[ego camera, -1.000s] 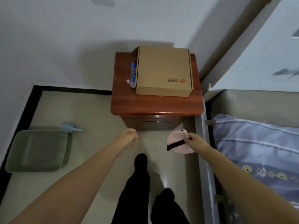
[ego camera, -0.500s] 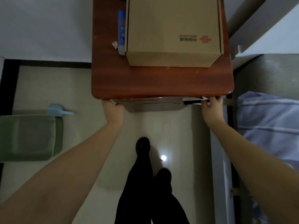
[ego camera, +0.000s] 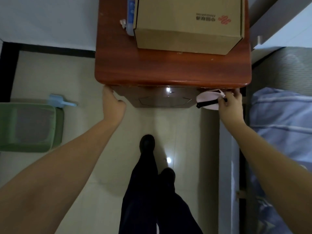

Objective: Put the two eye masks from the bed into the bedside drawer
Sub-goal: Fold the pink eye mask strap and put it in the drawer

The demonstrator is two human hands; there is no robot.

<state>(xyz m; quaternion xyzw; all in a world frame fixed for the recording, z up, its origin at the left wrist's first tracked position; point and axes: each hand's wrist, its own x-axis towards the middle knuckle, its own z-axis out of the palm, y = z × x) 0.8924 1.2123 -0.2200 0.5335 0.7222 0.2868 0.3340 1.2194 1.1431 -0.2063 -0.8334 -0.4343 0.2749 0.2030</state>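
Two hands at the drawer front [ego camera: 164, 98] of a bedside table [ego camera: 168, 71], left hand [ego camera: 113, 103] gripping its left edge, right hand [ego camera: 230, 103] pinching a pink eye mask [ego camera: 208, 99] by the black strap at the right edge, cardboard box [ego camera: 187, 22] on top.

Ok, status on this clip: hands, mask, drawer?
Left hand gripping nightstand's front corner. Right hand holding pink eye mask at the other corner. Drawer front looks shut. Second mask not visible.

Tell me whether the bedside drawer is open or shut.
Barely open at most: the drawer front juts slightly from under the nightstand top, no interior showing; both hands grip its sides.
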